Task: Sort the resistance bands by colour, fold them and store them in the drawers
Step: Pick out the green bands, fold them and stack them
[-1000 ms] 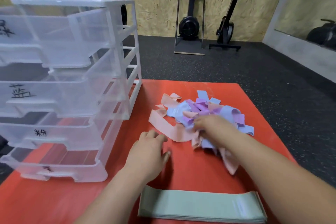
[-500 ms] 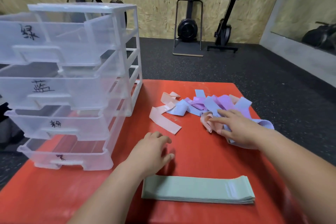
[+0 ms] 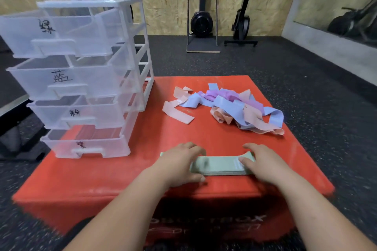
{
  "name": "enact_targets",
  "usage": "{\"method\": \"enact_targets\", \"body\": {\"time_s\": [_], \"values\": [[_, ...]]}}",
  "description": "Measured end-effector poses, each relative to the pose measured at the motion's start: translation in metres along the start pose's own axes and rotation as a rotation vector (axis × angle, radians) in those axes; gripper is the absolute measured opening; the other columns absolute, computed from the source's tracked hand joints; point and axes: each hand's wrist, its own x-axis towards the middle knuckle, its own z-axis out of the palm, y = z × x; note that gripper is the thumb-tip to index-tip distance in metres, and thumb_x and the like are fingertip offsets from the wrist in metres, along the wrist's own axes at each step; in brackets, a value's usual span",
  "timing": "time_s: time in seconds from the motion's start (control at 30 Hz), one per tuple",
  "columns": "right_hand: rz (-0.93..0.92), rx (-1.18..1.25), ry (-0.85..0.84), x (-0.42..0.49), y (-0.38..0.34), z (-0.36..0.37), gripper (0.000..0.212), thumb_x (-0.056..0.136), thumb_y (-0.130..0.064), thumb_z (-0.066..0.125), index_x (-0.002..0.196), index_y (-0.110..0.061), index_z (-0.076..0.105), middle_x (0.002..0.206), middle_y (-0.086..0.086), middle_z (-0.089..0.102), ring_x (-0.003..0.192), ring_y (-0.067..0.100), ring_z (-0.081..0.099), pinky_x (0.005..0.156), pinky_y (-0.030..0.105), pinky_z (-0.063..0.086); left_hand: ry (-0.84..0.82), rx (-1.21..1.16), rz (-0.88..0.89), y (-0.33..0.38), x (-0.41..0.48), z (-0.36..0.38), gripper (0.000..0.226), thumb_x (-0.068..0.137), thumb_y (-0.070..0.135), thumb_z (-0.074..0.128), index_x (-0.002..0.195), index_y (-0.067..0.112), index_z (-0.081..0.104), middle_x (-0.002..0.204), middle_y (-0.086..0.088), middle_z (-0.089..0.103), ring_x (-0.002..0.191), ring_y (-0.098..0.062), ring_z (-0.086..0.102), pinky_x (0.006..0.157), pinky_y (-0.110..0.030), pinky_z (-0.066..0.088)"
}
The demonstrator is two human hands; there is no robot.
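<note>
The stack of green bands [image 3: 221, 166] lies near the red box's [image 3: 102, 179] front edge. Left hand [image 3: 179, 162] and right hand [image 3: 263, 163] each curl a grip round one end. Next it probably needs folding in half, then lifting to the top drawer [image 3: 61, 34].

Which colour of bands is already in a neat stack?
The green bands, a flat stack held between the left hand and right hand; the pink, blue and purple bands lie tangled behind.
</note>
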Motion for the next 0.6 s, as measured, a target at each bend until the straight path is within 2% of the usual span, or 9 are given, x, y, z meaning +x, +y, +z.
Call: {"method": "enact_targets", "body": {"time_s": [0.13,0.3,0.37,0.4,0.5,0.57,0.6], "values": [[0.008,-0.005,-0.009,-0.010,0.005,0.005,0.058,0.102,-0.037,0.060,0.156,-0.028,0.042,0.141,0.013,0.056,0.132,0.033,0.054,0.109,0.036,0.040,-0.001,0.034,-0.021,0.006,-0.007,0.008,0.047,0.087,0.043,0.079,0.128,0.035,0.057,0.123,0.008,0.057,0.114,-0.021,0.057,0.090,-0.037,0.050],[0.108,0.140,0.001,-0.010,0.012,0.005,0.072,0.086,-0.030,0.080,0.151,-0.025,0.049,0.133,0.007,0.065,0.123,0.027,0.061,0.104,0.033,0.045,0.018,0.015,-0.044,0.005,-0.011,0.012,0.041,0.087,0.039,0.079,0.122,0.037,0.059,0.117,0.011,0.057,0.109,-0.017,0.057,0.088,-0.039,0.052],[0.183,0.281,0.001,-0.006,0.015,0.006,0.076,0.079,-0.026,0.086,0.147,-0.021,0.054,0.120,0.004,0.071,0.111,0.023,0.068,0.095,0.033,0.052,0.027,-0.004,-0.055,0.005,-0.011,0.014,0.041,0.088,0.039,0.079,0.123,0.038,0.059,0.118,0.009,0.058,0.109,-0.016,0.057,0.089,-0.039,0.052],[0.217,0.336,-0.006,-0.003,0.016,0.006,0.075,0.075,-0.025,0.087,0.143,-0.021,0.056,0.114,0.003,0.073,0.104,0.023,0.070,0.085,0.033,0.054,0.028,-0.013,-0.063,0.004,-0.011,0.015,0.040,0.088,0.039,0.079,0.123,0.038,0.059,0.116,0.009,0.059,0.109,-0.016,0.057,0.090,-0.039,0.051],[0.249,0.433,-0.029,0.004,0.017,0.007,0.068,0.067,-0.022,0.086,0.130,-0.024,0.061,0.111,0.006,0.073,0.085,0.025,0.071,0.059,0.026,0.046,0.021,-0.026,-0.080,0.004,-0.009,0.016,0.041,0.088,0.039,0.080,0.122,0.039,0.057,0.114,0.009,0.060,0.110,-0.017,0.055,0.092,-0.040,0.050],[0.255,0.526,-0.006,0.005,0.015,0.008,0.059,0.062,-0.014,0.082,0.117,-0.025,0.063,0.103,0.007,0.075,0.076,0.027,0.073,0.055,0.029,0.050,0.019,-0.030,-0.082,0.003,-0.006,0.017,0.041,0.087,0.039,0.080,0.121,0.038,0.057,0.115,0.008,0.061,0.110,-0.018,0.055,0.094,-0.041,0.049],[0.255,0.589,0.021,0.004,0.013,0.008,0.056,0.060,-0.008,0.079,0.112,-0.025,0.064,0.095,0.008,0.075,0.073,0.030,0.074,0.058,0.035,0.056,0.021,-0.029,-0.081,0.002,-0.005,0.017,0.042,0.087,0.039,0.081,0.121,0.038,0.057,0.115,0.007,0.061,0.111,-0.018,0.055,0.094,-0.040,0.049]]}}
